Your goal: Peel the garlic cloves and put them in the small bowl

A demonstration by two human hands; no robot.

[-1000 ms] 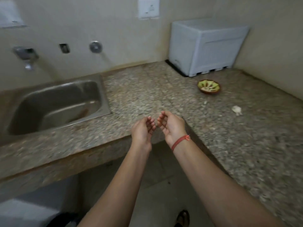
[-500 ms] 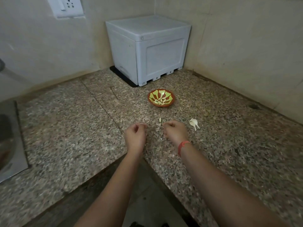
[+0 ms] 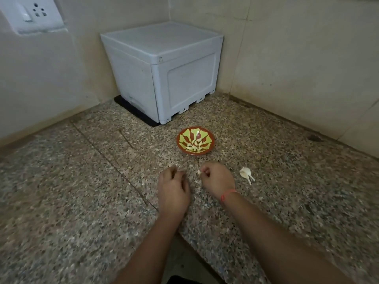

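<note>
I see the speckled granite surface (image 3: 86,181) cornered by beige walls (image 3: 287,58); my right hand (image 3: 217,179) pinches a small pale garlic piece (image 3: 199,171); my left hand (image 3: 173,190) is curled, what it holds I cannot tell.

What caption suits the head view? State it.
Right hand pinches a garlic piece before the small bowl of peeled cloves.

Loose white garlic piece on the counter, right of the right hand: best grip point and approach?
Probably the plump rounded end of the garlic piece, the end nearer the bowl. It lies flat on the counter with thin tails trailing toward the camera, too flimsy to hold. Come from above, pinching across the body; its sides are free, and the right hand sits apart to its left.
</note>
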